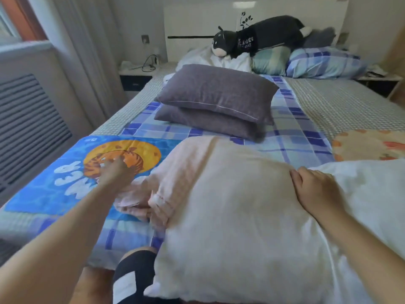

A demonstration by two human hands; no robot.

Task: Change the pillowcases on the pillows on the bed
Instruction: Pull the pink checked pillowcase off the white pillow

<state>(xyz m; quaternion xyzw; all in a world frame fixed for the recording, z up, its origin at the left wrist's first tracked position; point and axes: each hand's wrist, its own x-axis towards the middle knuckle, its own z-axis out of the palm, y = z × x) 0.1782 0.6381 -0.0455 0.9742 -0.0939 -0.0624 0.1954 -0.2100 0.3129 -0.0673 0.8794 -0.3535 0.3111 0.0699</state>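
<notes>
A large pillow in a pale pink case [230,194] lies across the near end of the bed. My right hand [315,189] rests on its right edge with the fingers curled over the fabric. My left hand [118,172] reaches out over a flat blue pillowcase with an orange tiger print [65,172], fingers straight and touching it beside a bunched pink cloth [135,200]. Two grey pillows [219,99] sit stacked in the middle of the bed. A white pillow [372,183] lies to the right of my right hand.
A black plush cat [258,38] lies on blue checked pillows [324,62] at the headboard. A blue plaid sheet [295,128] covers the bed's middle. Nightstands stand at the left [135,77] and right [379,82]. A radiator cover [28,123] and curtain line the left wall.
</notes>
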